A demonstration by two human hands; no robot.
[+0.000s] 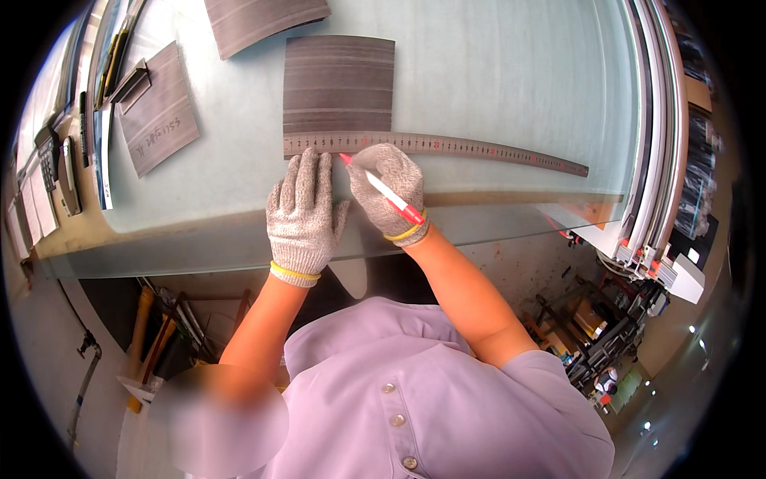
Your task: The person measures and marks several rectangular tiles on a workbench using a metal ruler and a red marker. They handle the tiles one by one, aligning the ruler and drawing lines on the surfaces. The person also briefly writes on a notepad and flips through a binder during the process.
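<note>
A steel ruler (447, 144) lies across the near edge of a dark striped sample sheet (339, 84) on the glass-topped table. My left hand (302, 215), in a grey knit glove with a yellow cuff, rests flat with fingers stretched out, the fingertips at the ruler's lower edge near its left end. In my right hand (391, 188), gloved alike, is a white marker with red ends (384, 190). Its red tip points up and left, close to the ruler's lower edge; whether it touches the sheet I cannot tell.
A sheet with handwriting (159, 128) lies to the left, a black metal piece (132, 84) on it. Another striped sheet (263, 24) is at the far edge. A calculator (48, 156) and a utility knife (70, 176) lie far left. Metal rails (650, 120) run along the right.
</note>
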